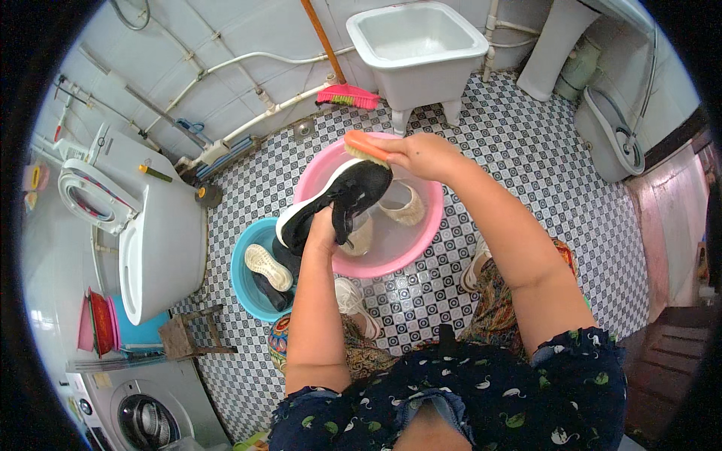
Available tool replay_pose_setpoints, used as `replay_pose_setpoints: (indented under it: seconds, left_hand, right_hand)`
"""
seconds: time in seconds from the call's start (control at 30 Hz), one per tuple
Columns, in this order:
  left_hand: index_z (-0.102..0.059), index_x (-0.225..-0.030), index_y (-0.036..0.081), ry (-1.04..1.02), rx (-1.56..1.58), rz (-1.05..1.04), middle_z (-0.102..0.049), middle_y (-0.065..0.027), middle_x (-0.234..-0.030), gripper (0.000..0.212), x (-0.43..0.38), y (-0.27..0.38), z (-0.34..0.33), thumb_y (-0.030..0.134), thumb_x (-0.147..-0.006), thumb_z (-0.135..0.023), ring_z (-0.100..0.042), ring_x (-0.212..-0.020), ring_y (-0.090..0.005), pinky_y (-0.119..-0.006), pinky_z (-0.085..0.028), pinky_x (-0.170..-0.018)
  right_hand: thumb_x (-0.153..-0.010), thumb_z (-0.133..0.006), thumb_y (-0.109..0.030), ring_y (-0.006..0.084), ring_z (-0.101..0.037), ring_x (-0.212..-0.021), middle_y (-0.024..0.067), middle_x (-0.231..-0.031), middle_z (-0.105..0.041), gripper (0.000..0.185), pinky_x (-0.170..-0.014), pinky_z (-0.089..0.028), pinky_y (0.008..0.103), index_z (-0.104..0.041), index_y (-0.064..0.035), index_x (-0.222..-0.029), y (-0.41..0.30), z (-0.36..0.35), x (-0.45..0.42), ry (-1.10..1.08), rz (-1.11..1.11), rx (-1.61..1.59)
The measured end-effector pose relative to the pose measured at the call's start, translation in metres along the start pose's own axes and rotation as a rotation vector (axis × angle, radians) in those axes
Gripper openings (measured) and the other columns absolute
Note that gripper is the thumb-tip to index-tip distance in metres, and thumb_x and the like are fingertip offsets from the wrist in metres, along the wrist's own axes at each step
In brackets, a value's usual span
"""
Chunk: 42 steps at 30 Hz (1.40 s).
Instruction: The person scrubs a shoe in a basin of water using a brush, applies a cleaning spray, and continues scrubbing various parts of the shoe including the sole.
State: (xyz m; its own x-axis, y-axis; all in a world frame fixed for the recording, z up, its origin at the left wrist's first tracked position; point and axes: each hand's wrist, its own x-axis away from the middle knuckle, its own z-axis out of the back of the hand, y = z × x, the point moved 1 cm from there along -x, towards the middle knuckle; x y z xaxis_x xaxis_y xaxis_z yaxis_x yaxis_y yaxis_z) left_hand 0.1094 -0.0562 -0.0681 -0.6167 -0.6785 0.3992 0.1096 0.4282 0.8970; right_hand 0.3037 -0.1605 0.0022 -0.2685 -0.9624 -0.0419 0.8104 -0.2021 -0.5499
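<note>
A black shoe with a white sole (361,186) is held over the pink basin (414,256), my left hand (322,228) inside its opening. My right hand (426,158) grips an orange-backed scrubbing brush (364,144), its pale bristles against the shoe's toe end. Cloudy water fills the pink basin. In it lie a light-coloured shoe (403,211) and another pale item (359,237), partly hidden behind the black shoe. To the left, a blue basin (240,299) holds a pale shoe sole (268,268) and black items, perhaps shoes or fabric.
Beyond the basins are a white mop sink (420,62) and a pink broom (350,97). A toilet (163,253), wooden stool (183,337) and washing machine (152,411) stand left. A grey mop bucket (609,141) is at the right. My feet flank the pink basin's near side.
</note>
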Motion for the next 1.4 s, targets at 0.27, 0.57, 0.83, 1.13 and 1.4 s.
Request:
replay_pose_setpoints:
  seconds: [0.27, 0.57, 0.83, 1.13, 1.4]
  left_hand:
    - [-0.048, -0.114, -0.002, -0.36, 0.858, -0.168, -0.053, -0.0153, -0.112, 0.036, -0.008, 0.021, -0.008, 0.016, -0.083, -0.041, -0.053, -0.102, -0.0264, -0.038, -0.041, -0.091]
    - [-0.047, -0.117, 0.002, -0.355, 1.009, -0.081, -0.054, -0.0142, -0.112, 0.037, -0.018, 0.009, 0.005, 0.016, -0.083, -0.04, -0.054, -0.1, -0.026, -0.038, -0.042, -0.089]
    - [-0.039, -0.124, 0.0, -0.365, 0.683, -0.199, -0.05, -0.0147, -0.117, 0.045, -0.003, 0.023, 0.0, 0.016, -0.082, -0.043, -0.052, -0.104, -0.0251, -0.037, -0.042, -0.09]
    - [-0.041, -0.12, -0.004, -0.148, 0.334, -0.165, -0.049, -0.0167, -0.117, 0.042, 0.01, 0.025, -0.02, 0.017, -0.084, -0.044, -0.052, -0.103, -0.0262, -0.035, -0.043, -0.09]
    - [-0.044, -0.118, -0.001, -0.303, 0.825, -0.207, -0.052, -0.0154, -0.114, 0.038, -0.007, 0.018, 0.005, 0.014, -0.085, -0.037, -0.051, -0.105, -0.0261, -0.036, -0.038, -0.095]
  right_hand:
    - [-0.084, -0.048, -0.016, 0.0281, -0.054, -0.101, 0.0156, -0.114, -0.053, 0.047, -0.085, -0.04, 0.0304, -0.036, -0.0221, -0.13, 0.0, -0.058, 0.032, 0.369, 0.026, -0.56]
    - [-0.086, -0.048, -0.012, 0.0245, -0.052, -0.106, 0.0152, -0.117, -0.052, 0.046, -0.087, -0.039, 0.0275, -0.036, -0.0144, -0.13, -0.015, -0.105, 0.058, 0.522, -0.069, -0.538]
    - [-0.084, -0.049, -0.023, 0.0332, -0.058, -0.08, 0.0151, -0.09, -0.06, 0.04, -0.068, -0.046, 0.0393, -0.043, -0.0306, -0.123, -0.009, -0.003, 0.012, 0.388, 0.097, -0.223]
    - [-0.083, -0.048, -0.031, 0.0311, -0.057, -0.072, 0.0129, -0.079, -0.061, 0.034, -0.066, -0.044, 0.0404, -0.049, -0.0359, -0.117, -0.017, 0.032, -0.011, -0.004, 0.113, 0.271]
    - [-0.084, -0.049, -0.021, 0.0316, -0.058, -0.084, 0.0138, -0.099, -0.059, 0.047, -0.072, -0.045, 0.0367, -0.036, -0.0343, -0.128, -0.026, -0.031, 0.006, 0.453, 0.234, -0.338]
